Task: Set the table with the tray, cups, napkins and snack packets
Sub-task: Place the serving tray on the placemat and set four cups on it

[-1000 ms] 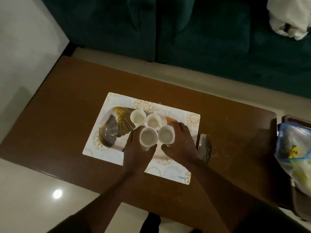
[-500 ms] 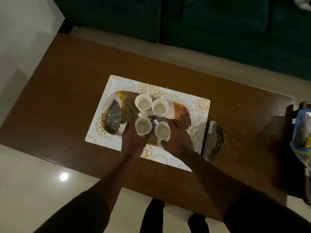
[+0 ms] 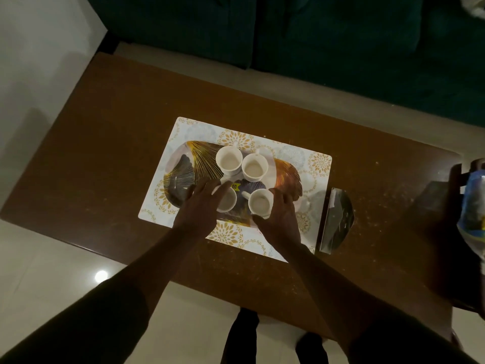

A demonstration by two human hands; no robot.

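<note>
On the one tray (image 3: 287, 177), four cups (image 3: 228, 159); left hand (image 3: 200, 211) and right hand (image 3: 282, 222) spread, empty.

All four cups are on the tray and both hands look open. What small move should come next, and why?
Probably draw both hands back and reach for the foil packet right of the placemat. The four cups stand upright on the tray; the left hand and right hand lie with fingers spread beside the near cups, seemingly gripping nothing. Napkins are not visible.
</note>
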